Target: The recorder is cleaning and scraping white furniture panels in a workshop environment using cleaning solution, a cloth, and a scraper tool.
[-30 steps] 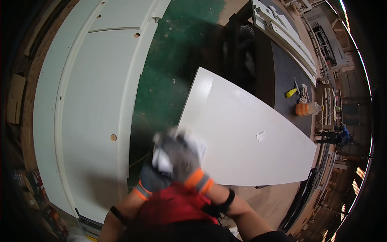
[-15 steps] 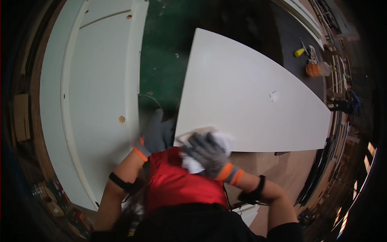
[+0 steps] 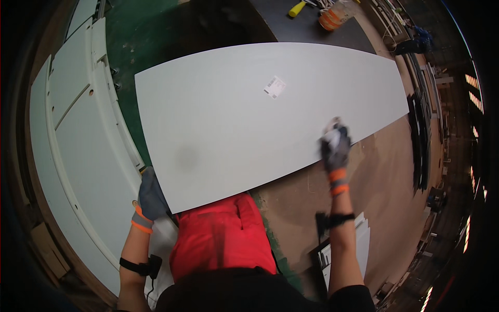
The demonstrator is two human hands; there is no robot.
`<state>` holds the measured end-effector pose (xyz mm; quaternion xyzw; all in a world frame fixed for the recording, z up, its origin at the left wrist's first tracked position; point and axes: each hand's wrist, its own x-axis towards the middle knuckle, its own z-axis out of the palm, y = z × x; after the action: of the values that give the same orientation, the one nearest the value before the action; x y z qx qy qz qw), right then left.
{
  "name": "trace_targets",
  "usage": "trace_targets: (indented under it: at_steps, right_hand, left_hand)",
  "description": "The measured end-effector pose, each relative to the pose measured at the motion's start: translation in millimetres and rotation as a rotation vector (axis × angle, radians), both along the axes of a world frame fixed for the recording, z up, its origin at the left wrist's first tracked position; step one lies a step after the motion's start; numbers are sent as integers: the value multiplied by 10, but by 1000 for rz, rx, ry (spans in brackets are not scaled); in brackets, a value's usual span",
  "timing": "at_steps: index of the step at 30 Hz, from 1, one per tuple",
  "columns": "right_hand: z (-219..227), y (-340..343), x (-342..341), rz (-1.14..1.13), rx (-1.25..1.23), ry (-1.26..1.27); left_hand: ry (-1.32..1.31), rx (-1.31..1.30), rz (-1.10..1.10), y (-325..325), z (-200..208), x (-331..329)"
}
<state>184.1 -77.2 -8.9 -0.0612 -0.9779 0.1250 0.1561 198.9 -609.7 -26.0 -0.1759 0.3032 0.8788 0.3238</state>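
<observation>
A large white panel [image 3: 223,125] with one curved long edge lies flat before me, a small printed label [image 3: 274,87] on its face. At its near left corner my left hand [image 3: 152,196], in a grey glove with an orange cuff, grips the edge. Some of those fingers are hidden by the panel. Over the panel's near edge, further right, my right hand [image 3: 337,148] is closed on a crumpled whitish cloth [image 3: 332,130]. Motion blurs that gloved hand and the cloth, which is close to the panel's surface.
Along the left stand long white panels [image 3: 78,135] with holes and grooves. Beyond the white panel, a dark tabletop [image 3: 322,41] bears a yellow-handled tool [image 3: 297,9] and an orange-and-clear container [image 3: 335,15]. Dark strips [image 3: 418,140] lie at the right; a person [image 3: 416,41] is far off.
My right hand has swept the cloth from the panel's near left corner far to the right. The view has turned, so the panel appears rotated. My left hand stays beside the corner.
</observation>
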Motion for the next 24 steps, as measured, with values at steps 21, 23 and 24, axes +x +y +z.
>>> trace_targets:
  at_steps: [21, 23, 24]
  right_hand:
    - [69, -1587, -63, 488, -213, -123]
    - [142, -690, -180, 9, -229, -17]
    - [143, -291, -308, -66, -92, 52]
  left_hand:
    - [107, -350, 118, 106, 156, -438]
    - [99, -357, 144, -19, 99, -314]
    - [104, -411, 126, -90, 66, -257]
